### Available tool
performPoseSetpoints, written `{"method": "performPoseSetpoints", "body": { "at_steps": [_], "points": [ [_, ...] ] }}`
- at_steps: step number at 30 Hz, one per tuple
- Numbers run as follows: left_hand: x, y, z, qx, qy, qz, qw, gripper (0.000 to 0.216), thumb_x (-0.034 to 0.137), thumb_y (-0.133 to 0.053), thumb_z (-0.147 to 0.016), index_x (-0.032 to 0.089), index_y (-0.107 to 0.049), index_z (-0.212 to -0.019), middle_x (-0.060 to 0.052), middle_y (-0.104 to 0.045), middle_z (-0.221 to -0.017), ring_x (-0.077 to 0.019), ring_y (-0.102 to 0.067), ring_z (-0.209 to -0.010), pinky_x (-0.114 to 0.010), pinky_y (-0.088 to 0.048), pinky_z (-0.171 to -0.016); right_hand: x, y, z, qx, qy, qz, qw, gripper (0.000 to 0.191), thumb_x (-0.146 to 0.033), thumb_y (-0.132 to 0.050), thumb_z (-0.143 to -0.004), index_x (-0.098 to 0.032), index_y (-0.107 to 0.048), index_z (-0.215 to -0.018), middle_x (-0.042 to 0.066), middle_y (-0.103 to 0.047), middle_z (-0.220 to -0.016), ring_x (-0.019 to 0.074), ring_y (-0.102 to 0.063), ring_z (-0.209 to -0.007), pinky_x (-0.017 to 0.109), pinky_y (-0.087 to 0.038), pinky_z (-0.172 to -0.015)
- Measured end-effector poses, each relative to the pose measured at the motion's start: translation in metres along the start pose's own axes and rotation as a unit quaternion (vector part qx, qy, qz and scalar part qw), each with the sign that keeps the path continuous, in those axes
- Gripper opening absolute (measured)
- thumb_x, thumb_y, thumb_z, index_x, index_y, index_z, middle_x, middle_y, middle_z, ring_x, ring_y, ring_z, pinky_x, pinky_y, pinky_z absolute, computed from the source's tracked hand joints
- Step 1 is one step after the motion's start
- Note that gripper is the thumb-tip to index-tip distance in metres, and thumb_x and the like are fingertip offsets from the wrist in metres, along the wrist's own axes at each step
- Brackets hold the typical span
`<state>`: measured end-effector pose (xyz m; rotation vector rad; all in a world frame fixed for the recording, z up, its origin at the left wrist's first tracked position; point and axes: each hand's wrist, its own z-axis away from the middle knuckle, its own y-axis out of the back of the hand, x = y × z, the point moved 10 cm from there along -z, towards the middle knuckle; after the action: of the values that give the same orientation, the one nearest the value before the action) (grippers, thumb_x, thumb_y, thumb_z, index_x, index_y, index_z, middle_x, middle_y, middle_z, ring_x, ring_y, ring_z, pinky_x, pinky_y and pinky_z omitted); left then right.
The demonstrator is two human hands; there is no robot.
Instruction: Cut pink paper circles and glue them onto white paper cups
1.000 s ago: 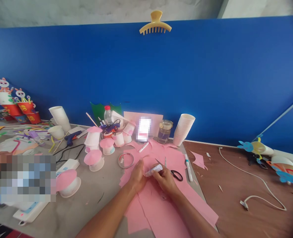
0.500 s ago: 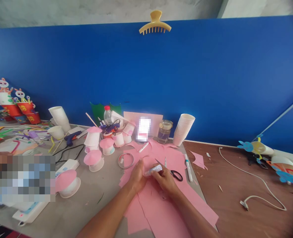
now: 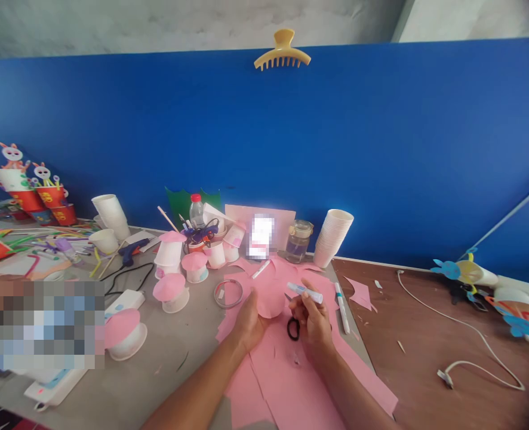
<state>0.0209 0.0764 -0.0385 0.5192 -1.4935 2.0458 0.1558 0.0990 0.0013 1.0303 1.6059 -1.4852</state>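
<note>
Over pink sheets [image 3: 286, 391] near the grey surface's [image 3: 179, 325] right edge, the left hand [image 3: 249, 325] pinches a pink paper disc [image 3: 270, 298]; the right hand [image 3: 314, 319] grips a pale tube [image 3: 307, 292], fingers curled around it.

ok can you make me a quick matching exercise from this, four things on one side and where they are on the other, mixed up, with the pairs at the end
Things
1. pale tube
2. pink paper disc
3. hair clip
4. glass jar

Places
A. at the top edge of the blue board
B. beside a tall stack of white cups
C. held in the right hand
D. held in the left hand

Pairs: 1-C, 2-D, 3-A, 4-B
</note>
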Motion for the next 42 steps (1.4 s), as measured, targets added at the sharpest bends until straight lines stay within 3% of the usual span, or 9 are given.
{"method": "performPoseSetpoints", "body": {
  "at_steps": [4, 8, 12, 17, 20, 27, 31, 35, 42],
  "points": [
    [0.001, -0.003, 0.002, -0.005, 0.001, 0.012, 1.000, 0.050, 0.055, -0.053, -0.082, 0.011, -0.062, -0.103, -0.018, -0.066, -0.106, -0.0310, -0.059, -0.104, -0.047, -0.045, -0.092, -0.009, 0.004, 0.002, 0.030, 0.074, 0.092, 0.993, 0.047, -0.042, -0.056, -0.085, -0.020, -0.048, -0.125, -0.001, -0.059, -0.066, 0.0115, -0.047, -0.052, 0.024, -0.037, -0.050],
    [-0.003, -0.012, 0.001, -0.047, 0.019, 0.034, 0.998, 0.053, 0.055, -0.053, -0.082, 0.010, -0.061, -0.109, -0.019, -0.064, -0.113, -0.0322, -0.056, -0.111, -0.047, -0.043, -0.096, -0.012, -0.008, 0.007, -0.007, 0.135, 0.191, 0.972, 0.050, -0.034, -0.058, -0.081, -0.021, -0.044, -0.127, 0.004, -0.063, -0.086, 0.0163, -0.057, -0.073, 0.028, -0.045, -0.062],
    [-0.006, -0.022, 0.003, -0.101, 0.035, 0.053, 0.993, 0.054, 0.055, -0.047, -0.085, 0.010, -0.061, -0.112, -0.018, -0.064, -0.115, -0.0310, -0.054, -0.117, -0.046, -0.038, -0.103, -0.009, -0.009, 0.007, -0.008, 0.135, 0.240, 0.961, 0.052, -0.027, -0.057, -0.080, -0.021, -0.041, -0.128, 0.005, -0.061, -0.096, 0.0136, -0.053, -0.067, 0.027, -0.045, -0.060],
    [-0.006, -0.020, 0.002, -0.102, 0.036, 0.046, 0.993, 0.052, 0.053, -0.046, -0.087, 0.011, -0.060, -0.115, -0.017, -0.064, -0.117, -0.0315, -0.051, -0.119, -0.047, -0.036, -0.105, -0.006, -0.004, 0.002, -0.003, 0.125, 0.233, 0.964, 0.054, -0.025, -0.056, -0.078, -0.020, -0.040, -0.129, 0.004, -0.060, -0.093, 0.0125, -0.049, -0.062, 0.028, -0.045, -0.061],
    [-0.009, -0.021, 0.002, -0.111, 0.048, 0.040, 0.992, 0.054, 0.055, -0.045, -0.086, 0.012, -0.061, -0.114, -0.018, -0.063, -0.118, -0.0318, -0.051, -0.119, -0.046, -0.036, -0.105, 0.000, -0.006, 0.002, -0.015, 0.107, 0.225, 0.968, 0.055, -0.024, -0.056, -0.077, -0.020, -0.042, -0.129, 0.004, -0.059, -0.091, 0.0154, -0.055, -0.072, 0.030, -0.047, -0.067],
    [-0.008, -0.032, 0.005, -0.146, 0.047, 0.018, 0.988, 0.053, 0.056, -0.049, -0.084, 0.011, -0.063, -0.108, -0.018, -0.065, -0.113, -0.0317, -0.051, -0.119, -0.046, -0.037, -0.103, -0.001, -0.010, 0.005, -0.014, 0.122, 0.257, 0.959, 0.047, -0.022, -0.053, -0.077, -0.022, -0.050, -0.124, 0.008, -0.059, -0.111, 0.0196, -0.058, -0.092, 0.035, -0.048, -0.082],
    [0.002, -0.031, 0.006, -0.132, -0.009, -0.017, 0.991, 0.037, 0.046, -0.058, -0.081, 0.012, -0.066, -0.094, -0.015, -0.068, -0.101, -0.0297, -0.057, -0.108, -0.044, -0.041, -0.096, -0.002, -0.005, 0.004, 0.005, 0.136, 0.265, 0.955, 0.046, -0.021, -0.053, -0.077, -0.022, -0.052, -0.124, 0.008, -0.057, -0.119, 0.0215, -0.056, -0.101, 0.038, -0.046, -0.087],
    [0.014, -0.023, 0.007, -0.089, -0.075, -0.052, 0.992, 0.019, 0.034, -0.066, -0.078, 0.016, -0.064, -0.079, -0.005, -0.066, -0.080, -0.0201, -0.061, -0.084, -0.036, -0.047, -0.083, -0.003, -0.001, 0.002, 0.016, 0.137, 0.273, 0.952, 0.046, -0.022, -0.052, -0.078, -0.022, -0.051, -0.125, 0.008, -0.058, -0.117, 0.0214, -0.057, -0.101, 0.038, -0.047, -0.087],
    [0.017, -0.007, 0.000, -0.037, -0.096, -0.104, 0.989, 0.024, 0.029, -0.072, -0.072, 0.017, -0.052, -0.065, 0.004, -0.055, -0.066, -0.0064, -0.044, -0.053, -0.023, -0.040, -0.057, -0.009, -0.002, 0.001, 0.013, 0.153, 0.282, 0.947, 0.048, -0.018, -0.051, -0.076, -0.022, -0.051, -0.124, 0.008, -0.056, -0.123, 0.0223, -0.054, -0.107, 0.038, -0.044, -0.090]
  ]
}}
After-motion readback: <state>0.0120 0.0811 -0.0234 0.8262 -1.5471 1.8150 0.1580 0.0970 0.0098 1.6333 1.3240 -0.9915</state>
